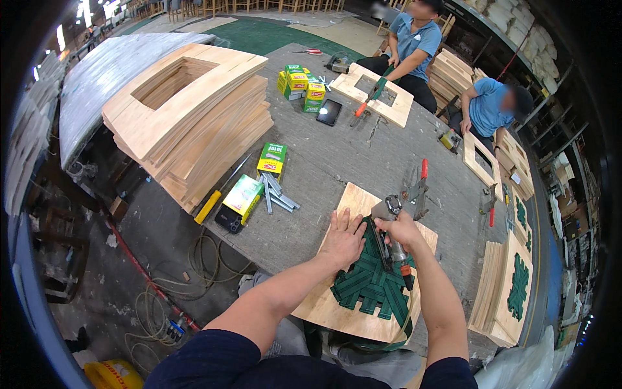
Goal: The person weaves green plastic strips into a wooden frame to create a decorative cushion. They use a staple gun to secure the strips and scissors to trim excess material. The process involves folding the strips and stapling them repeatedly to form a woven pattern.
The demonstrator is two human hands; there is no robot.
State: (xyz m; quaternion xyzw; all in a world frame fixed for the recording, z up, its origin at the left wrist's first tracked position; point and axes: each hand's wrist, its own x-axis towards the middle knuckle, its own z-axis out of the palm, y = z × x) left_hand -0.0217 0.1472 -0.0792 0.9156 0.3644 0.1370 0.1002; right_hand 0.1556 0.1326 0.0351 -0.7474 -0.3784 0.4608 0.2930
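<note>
In front of me lies a pale wooden panel (pixel 353 198), with dark green webbing straps (pixel 370 285) woven across its middle. My left hand (pixel 343 241) rests on the panel's left part at the edge of the webbing, fingers spread and holding nothing. A pneumatic staple gun (pixel 387 207) is gripped in my right hand (pixel 403 232), over the webbing's right part. The gun's nose is hidden, so contact with the straps is unclear. An orange-and-black hose fitting (pixel 406 272) hangs from the gun's near end.
A tall stack of framed panels (pixel 194 123) stands at the left. Green-yellow staple boxes (pixel 271 159), loose staple strips (pixel 278 196) and a yellow-handled screwdriver (pixel 208 206) lie nearby. A red-handled webbing clamp (pixel 420 188) sits beyond my panel. Two co-workers (pixel 414 45) handle frames at the far right.
</note>
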